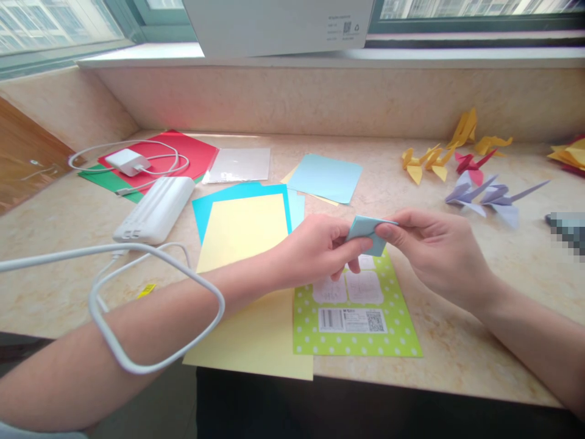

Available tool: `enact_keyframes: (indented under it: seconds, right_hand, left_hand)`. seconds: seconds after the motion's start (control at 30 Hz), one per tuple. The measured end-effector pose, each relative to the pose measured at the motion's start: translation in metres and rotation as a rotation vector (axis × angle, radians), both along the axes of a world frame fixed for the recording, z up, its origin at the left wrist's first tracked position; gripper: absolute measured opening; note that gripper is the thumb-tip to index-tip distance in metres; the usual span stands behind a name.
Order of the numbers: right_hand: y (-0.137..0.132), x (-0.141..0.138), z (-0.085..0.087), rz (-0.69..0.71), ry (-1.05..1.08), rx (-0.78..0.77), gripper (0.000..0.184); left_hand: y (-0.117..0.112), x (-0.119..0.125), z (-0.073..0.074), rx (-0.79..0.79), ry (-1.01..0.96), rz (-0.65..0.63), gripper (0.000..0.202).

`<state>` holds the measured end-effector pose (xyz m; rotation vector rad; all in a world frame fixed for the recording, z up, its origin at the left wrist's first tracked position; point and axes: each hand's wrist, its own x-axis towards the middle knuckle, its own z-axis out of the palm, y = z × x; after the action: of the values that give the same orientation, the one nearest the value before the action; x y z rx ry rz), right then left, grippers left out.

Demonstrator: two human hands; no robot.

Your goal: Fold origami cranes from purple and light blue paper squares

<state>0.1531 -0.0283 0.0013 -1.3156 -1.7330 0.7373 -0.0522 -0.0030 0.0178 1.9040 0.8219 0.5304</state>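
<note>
My left hand (315,250) and my right hand (434,250) meet above the table's front edge, both pinched on a small folded light-blue paper (368,231). The left fingers grip its left side and the right thumb and forefinger press its right edge. Under the hands lies a green polka-dot card (356,332) with a barcode label. A yellow sheet (244,235) rests on blue sheets to the left of the hands.
Folded paper cranes, yellow (432,161), red (473,164) and lilac (484,198), stand at the right. A white power bank (155,207), a charger (128,161) on red paper and a white cable (137,305) over my left forearm lie left. A light-blue sheet (326,177) lies behind.
</note>
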Motion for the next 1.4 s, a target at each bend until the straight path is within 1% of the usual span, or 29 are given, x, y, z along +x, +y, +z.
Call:
enact_keyframes:
  seconds: [0.13, 0.23, 0.37, 0.47, 0.57, 0.73, 0.83, 1.0, 1.13, 1.23, 1.3, 1.4]
  right_hand:
    - [0.001, -0.002, -0.003, 0.033, 0.049, -0.028, 0.025]
    - [0.000, -0.001, -0.002, 0.046, 0.063, -0.045, 0.026]
    - [-0.003, 0.000, 0.004, 0.020, 0.036, -0.047, 0.029]
    - [-0.003, -0.001, 0.006, 0.009, 0.062, -0.041, 0.029]
    - [0.000, -0.004, 0.006, 0.028, 0.135, -0.062, 0.031]
    - [0.006, -0.004, 0.001, 0.143, 0.284, -0.185, 0.028]
    - [0.008, -0.003, -0.001, 0.155, 0.317, -0.200, 0.030]
    - [0.009, 0.000, 0.000, 0.139, 0.286, -0.188, 0.030]
    - [0.008, 0.003, 0.000, 0.135, 0.267, -0.173, 0.029]
    - [0.007, 0.003, 0.001, 0.160, 0.269, -0.192, 0.029]
    - [0.006, 0.002, 0.001, 0.174, 0.260, -0.209, 0.028]
    - [0.005, 0.002, 0.000, 0.159, 0.242, -0.209, 0.028]
  left_hand:
    - [0.004, -0.001, -0.003, -0.043, -0.005, -0.008, 0.020]
    - [0.005, -0.003, -0.005, -0.082, -0.032, -0.026, 0.020]
    - [0.004, -0.003, -0.003, -0.167, -0.069, -0.061, 0.023]
    - [0.003, -0.002, 0.000, -0.239, -0.087, -0.069, 0.025]
    - [0.004, 0.000, -0.001, -0.303, -0.144, -0.043, 0.024]
    - [0.006, 0.001, -0.006, -0.384, -0.227, 0.050, 0.026]
    - [0.006, 0.001, -0.006, -0.381, -0.240, 0.064, 0.030]
    - [0.006, 0.001, -0.007, -0.325, -0.221, 0.062, 0.035]
    - [0.007, 0.001, -0.009, -0.211, -0.223, 0.135, 0.032]
    - [0.007, -0.001, -0.009, -0.196, -0.260, 0.173, 0.034]
    - [0.007, -0.002, -0.008, -0.195, -0.271, 0.158, 0.037]
    - [0.007, -0.003, -0.008, -0.179, -0.245, 0.104, 0.033]
